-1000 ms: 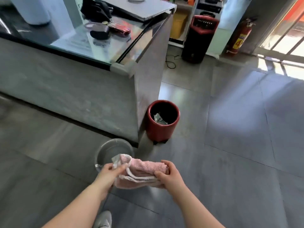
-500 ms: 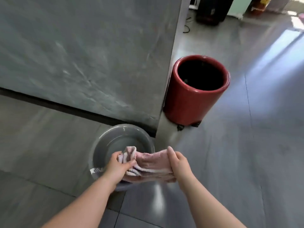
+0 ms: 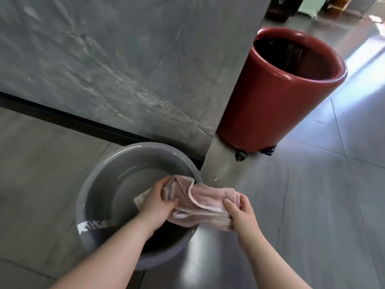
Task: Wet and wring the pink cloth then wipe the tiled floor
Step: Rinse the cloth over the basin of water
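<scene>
The pink cloth (image 3: 205,200) with a white hem is bunched between both my hands, held over the right rim of a grey basin (image 3: 100,184) that stands on the tiled floor (image 3: 312,205). My left hand (image 3: 158,200) grips the cloth's left end above the basin. My right hand (image 3: 241,211) grips its right end, just outside the rim. Clear water fills the lower part of the basin.
A grey counter wall (image 3: 125,59) rises right behind the basin, its corner post (image 3: 225,159) touching the floor beside it. A red round bin (image 3: 277,97) on small casters stands to the right of the post. Open floor tiles stretch to the right.
The view has dropped much closer to the floor and basin. Both hands have carried the cloth lower and over the basin's right rim.
</scene>
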